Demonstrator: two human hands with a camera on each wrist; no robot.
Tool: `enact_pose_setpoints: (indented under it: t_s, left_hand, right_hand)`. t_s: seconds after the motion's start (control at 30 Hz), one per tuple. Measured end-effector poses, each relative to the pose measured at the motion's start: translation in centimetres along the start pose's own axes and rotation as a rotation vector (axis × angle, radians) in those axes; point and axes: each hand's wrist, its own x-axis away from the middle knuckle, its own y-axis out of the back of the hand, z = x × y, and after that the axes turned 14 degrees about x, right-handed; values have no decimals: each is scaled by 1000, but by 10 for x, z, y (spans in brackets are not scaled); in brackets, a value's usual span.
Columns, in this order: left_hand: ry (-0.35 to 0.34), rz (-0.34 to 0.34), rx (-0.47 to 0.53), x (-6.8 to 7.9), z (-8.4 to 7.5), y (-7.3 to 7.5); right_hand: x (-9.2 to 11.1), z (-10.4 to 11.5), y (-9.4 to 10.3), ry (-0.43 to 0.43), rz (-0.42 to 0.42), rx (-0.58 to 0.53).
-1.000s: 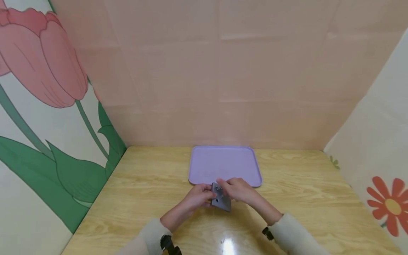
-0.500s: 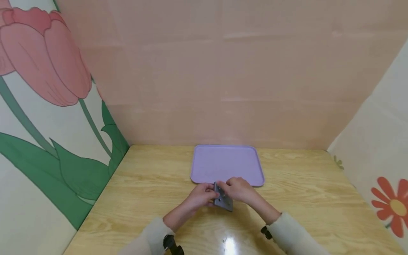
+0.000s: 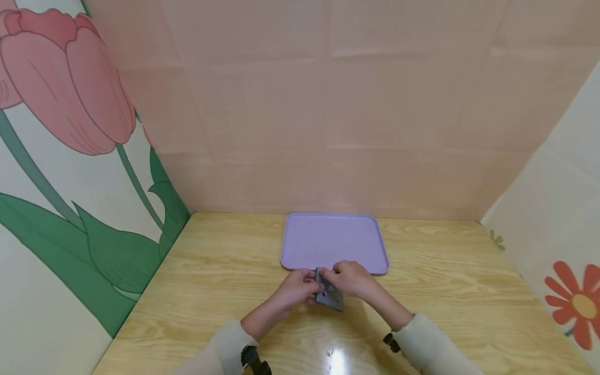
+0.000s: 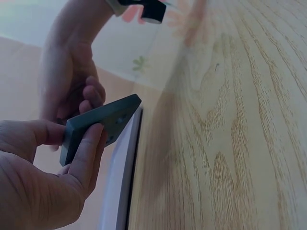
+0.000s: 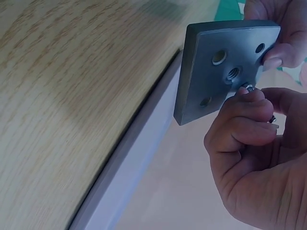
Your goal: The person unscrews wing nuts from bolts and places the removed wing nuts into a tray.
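Note:
A grey rectangular metal plate [image 3: 330,297] is held up above the table, just in front of the tray. My left hand [image 3: 296,287] grips it by one edge, the thumb on one face and fingers on the other, as the left wrist view shows. Several holes pierce the plate [image 5: 201,76], and the middle one is threaded. My right hand [image 3: 352,278] has curled fingers close against the plate's face. Between the right thumb and fingers it pinches a small metal piece [image 5: 249,87], perhaps a screw; most of it is hidden by the fingers.
A purple tray [image 3: 335,242] lies on the wood-grain table [image 3: 225,260] behind the hands, near the back wall. Walls covered with plain pinkish sheeting [image 3: 323,130] and flower prints [image 3: 70,88] enclose the table at the back and both sides.
The head view has shifted slightly. Both hands keep nearly the same place at the plate; the right fingers have moved a little against its face, and the plate is turned slightly.

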Motion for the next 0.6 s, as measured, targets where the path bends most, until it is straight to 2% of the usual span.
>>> enact_pose_setpoints:
  t_s: [0.33, 0.6]
  left_hand:
    - [-2, 2, -20, -2, 2, -1]
    - [-3, -7, -31, -2, 3, -4]
  right_hand:
    - [-3, -2, -2, 8, -24, -4]
    - [-4, -4, -5, -1, -37, -118]
